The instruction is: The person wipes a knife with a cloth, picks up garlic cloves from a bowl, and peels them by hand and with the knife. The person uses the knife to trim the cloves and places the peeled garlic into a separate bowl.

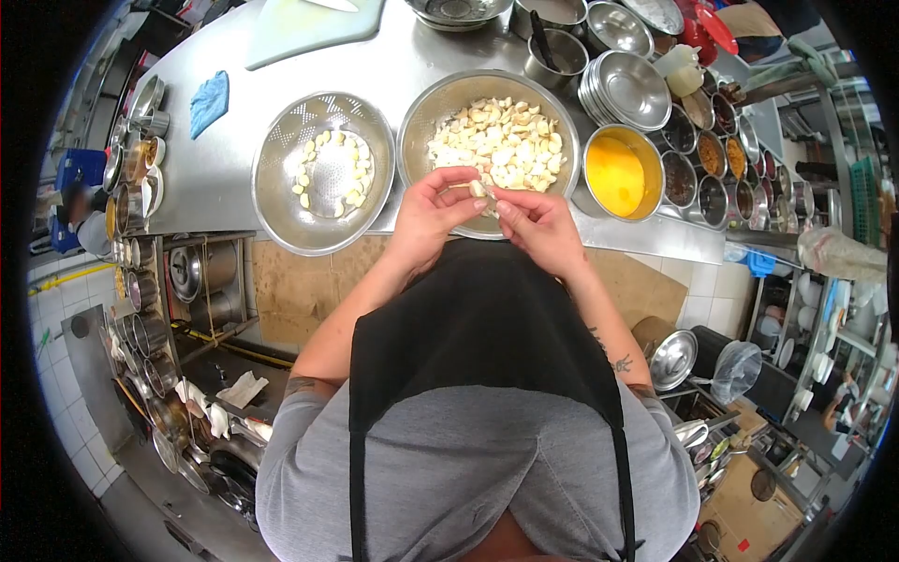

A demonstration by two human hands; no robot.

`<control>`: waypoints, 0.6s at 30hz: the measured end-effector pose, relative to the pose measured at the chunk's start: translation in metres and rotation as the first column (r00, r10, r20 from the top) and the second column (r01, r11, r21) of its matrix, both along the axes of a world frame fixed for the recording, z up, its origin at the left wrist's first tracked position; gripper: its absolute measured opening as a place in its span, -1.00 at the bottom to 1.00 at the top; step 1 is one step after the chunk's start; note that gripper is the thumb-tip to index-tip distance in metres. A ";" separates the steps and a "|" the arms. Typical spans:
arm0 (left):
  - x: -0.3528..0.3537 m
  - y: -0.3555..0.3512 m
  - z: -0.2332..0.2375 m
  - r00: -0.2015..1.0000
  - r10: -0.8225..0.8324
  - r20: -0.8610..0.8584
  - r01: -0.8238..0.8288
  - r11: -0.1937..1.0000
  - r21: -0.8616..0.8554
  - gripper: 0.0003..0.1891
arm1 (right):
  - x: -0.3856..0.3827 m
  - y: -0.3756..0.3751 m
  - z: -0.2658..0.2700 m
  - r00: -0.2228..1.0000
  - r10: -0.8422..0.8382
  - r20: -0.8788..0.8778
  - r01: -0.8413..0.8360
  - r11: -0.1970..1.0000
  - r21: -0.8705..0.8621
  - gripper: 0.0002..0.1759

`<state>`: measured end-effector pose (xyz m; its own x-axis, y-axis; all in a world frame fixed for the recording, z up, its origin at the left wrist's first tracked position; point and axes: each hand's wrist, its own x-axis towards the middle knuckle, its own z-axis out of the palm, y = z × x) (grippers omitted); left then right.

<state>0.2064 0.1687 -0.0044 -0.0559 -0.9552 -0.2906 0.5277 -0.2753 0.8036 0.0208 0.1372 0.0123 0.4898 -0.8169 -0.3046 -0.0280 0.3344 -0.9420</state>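
Left hand [429,214] and right hand [543,225] meet just above the apron, fingers of both pinching one garlic clove [479,190] over the near rim of the clove bowl [417,131]. Colander [281,201] with few cloves sits beside it on the left, yellow-liquid bowl [618,176] on the right, blue cloth [209,101] further along the bench [225,173].

Counter [215,178]: stainless steel, long, lit evenly from overhead.
Floor [56,323]: white tile at the left, with a yellow hose [66,278] across it.
Cardboard [290,281]: brown sheets lay below the counter's near edge.
Lower shelf [201,276]: steel, under the counter, held large pots.
Rack [140,337]: at the left, lined with steel tins and pans.
Wire shelving [829,323]: at the right, carried white dishes.
Crate [80,169]: blue, at the far left.
Cloth [209,101]: blue, on the counter.
Cutting board [300,28]: pale, at the counter's far end.
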 end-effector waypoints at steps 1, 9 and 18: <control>0.001 0.000 -0.002 1.000 -0.002 0.012 0.002 1.000 0.003 -0.63 | 0.000 0.000 0.006 1.000 0.028 -0.010 -0.028 1.000 0.004 -0.70; 0.002 0.000 -0.005 0.999 -0.034 -0.012 0.034 0.999 -0.031 -0.65 | 0.006 0.003 0.000 0.995 -0.094 -0.032 0.089 0.985 -0.151 -0.68; 0.007 0.004 -0.002 0.992 -0.057 -0.112 0.057 0.998 -0.004 -0.64 | -0.007 -0.014 -0.007 0.944 -0.284 -0.166 0.237 0.937 -0.257 -0.63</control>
<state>0.2134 0.1727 -0.0068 -0.1429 -0.9496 -0.2791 0.5979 -0.3075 0.7403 0.0140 0.1232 0.0056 0.1998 -0.9665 -0.1608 -0.1622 0.1292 -0.9783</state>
